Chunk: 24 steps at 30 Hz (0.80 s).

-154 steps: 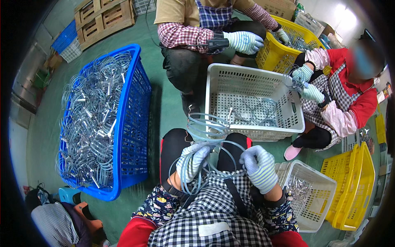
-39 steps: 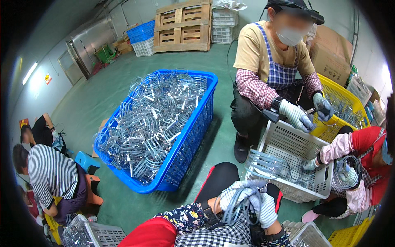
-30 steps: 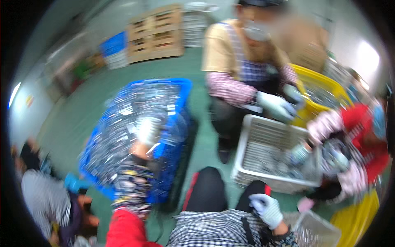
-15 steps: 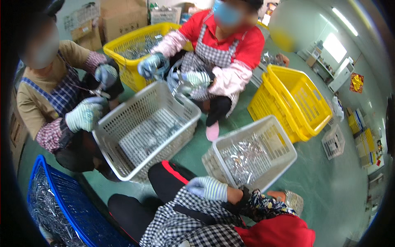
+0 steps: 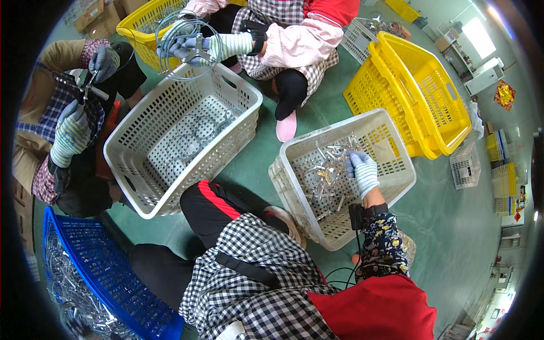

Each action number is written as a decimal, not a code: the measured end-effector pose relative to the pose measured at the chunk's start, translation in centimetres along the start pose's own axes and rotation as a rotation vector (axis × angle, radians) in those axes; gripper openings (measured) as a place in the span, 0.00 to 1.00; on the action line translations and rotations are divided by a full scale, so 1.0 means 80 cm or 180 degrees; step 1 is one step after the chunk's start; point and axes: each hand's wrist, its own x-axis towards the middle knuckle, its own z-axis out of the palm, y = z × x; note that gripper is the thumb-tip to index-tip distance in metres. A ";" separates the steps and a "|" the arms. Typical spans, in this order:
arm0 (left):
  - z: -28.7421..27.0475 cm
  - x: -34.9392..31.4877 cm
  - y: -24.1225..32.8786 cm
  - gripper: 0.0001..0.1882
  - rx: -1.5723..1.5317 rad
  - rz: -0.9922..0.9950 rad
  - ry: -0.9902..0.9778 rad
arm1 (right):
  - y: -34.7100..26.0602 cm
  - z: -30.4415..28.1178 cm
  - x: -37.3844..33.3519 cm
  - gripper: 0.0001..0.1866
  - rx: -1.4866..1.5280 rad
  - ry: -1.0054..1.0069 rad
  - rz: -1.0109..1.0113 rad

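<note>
My right hand, in a striped knit glove, reaches into a grey-white plastic basket. Its fingers curl down among small shiny metal parts, with some orange-brown bits between them. What the fingertips hold is hidden. I cannot see my left hand. By my left leg stands a blue basket, heaped with metal parts and wire loops.
A larger grey-white basket holds several wire coils. Across it, a co-worker's gloved hands hold looped cable with a metal piece. At left, another co-worker handles a metal tool. Stacked yellow baskets stand at far right.
My right hand has gone from my lap forward and right into the small-parts basket. The view has shifted. The far co-worker's cable loops are raised above the larger basket's edge.
</note>
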 end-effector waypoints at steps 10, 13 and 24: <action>0.226 -0.164 0.013 0.16 -0.2879 -0.1805 -0.2424 | 0.081 0.033 0.007 0.14 -0.2168 -0.1016 -0.0372; 0.280 -0.212 0.087 0.14 -0.2044 -0.1287 -0.1821 | 0.107 0.027 0.016 0.16 -0.2743 -0.1461 -0.0338; 0.325 -0.303 0.109 0.18 -0.1250 -0.0627 -0.2150 | 0.090 0.059 -0.012 0.19 -0.3908 -0.2104 -0.0554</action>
